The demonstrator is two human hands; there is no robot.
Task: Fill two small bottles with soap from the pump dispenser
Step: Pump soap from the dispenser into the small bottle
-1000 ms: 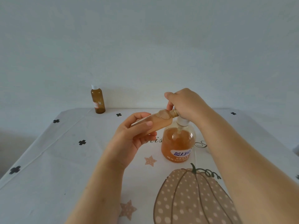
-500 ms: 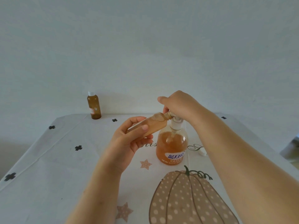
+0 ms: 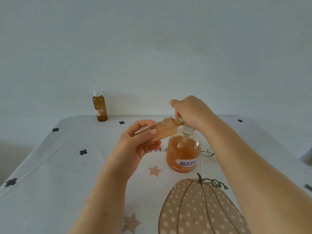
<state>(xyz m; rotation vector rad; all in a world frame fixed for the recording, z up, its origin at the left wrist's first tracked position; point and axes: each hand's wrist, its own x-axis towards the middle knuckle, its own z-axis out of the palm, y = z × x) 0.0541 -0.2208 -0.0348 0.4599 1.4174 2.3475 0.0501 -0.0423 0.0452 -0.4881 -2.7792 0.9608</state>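
Observation:
A clear pump dispenser [image 3: 184,152] of orange soap stands at the table's middle. My right hand [image 3: 190,112] is closed over its pump head, which is hidden under the palm. My left hand [image 3: 135,144] holds a small amber bottle [image 3: 162,130] tilted almost flat, its open neck up against the pump's spout under my right hand. Soap fills much of this bottle. A second small amber bottle [image 3: 100,107] with a white cap stands upright at the far left edge of the table, apart from both hands.
The table wears a white cloth [image 3: 50,174] printed with black clovers, stars and a big dotted pumpkin [image 3: 199,210]. A small white object [image 3: 214,159] lies right of the dispenser, mostly behind my right forearm. A plain wall rises behind the table.
The view has shifted a little, so the scene sits lower and further left in the frame. Both hands keep the same hold on the bottle and the pump.

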